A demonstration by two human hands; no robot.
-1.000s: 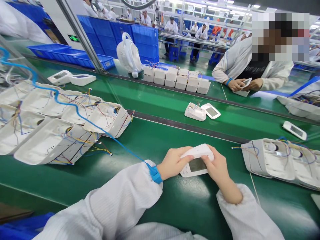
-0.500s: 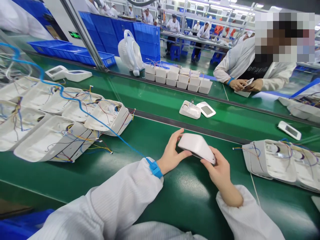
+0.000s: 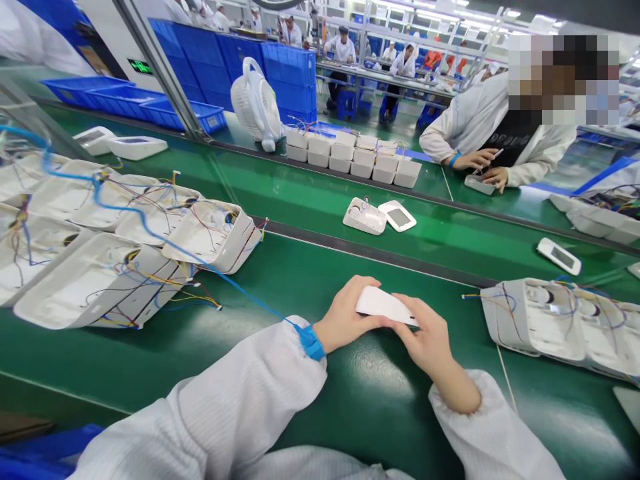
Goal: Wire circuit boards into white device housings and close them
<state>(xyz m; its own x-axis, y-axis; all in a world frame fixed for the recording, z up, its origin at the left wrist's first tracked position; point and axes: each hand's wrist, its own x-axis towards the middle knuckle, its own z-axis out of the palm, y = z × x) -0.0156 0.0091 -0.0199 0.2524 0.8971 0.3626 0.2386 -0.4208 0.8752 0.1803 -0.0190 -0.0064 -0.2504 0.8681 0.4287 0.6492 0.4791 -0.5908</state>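
Both my hands hold a white plastic device cover (image 3: 383, 305) low over the green conveyor belt (image 3: 320, 280), its screen side hidden from me. My left hand (image 3: 344, 319) grips its left end, with a blue wrist strap (image 3: 310, 343) and a blue coiled cord running off to the left. My right hand (image 3: 425, 337) grips the right end with its fingers curled along the edge.
Open white housings with coloured wires (image 3: 125, 247) lie stacked to the left, and more white housings (image 3: 555, 320) to the right. A housing and a screen cover (image 3: 377, 217) sit on the far belt. A person in white (image 3: 500, 133) works opposite. A white fan (image 3: 255, 103) and blue crates (image 3: 150, 110) stand behind.
I turned the cover over from screen-up to back-up and lowered it toward the belt. The person opposite set their part down.
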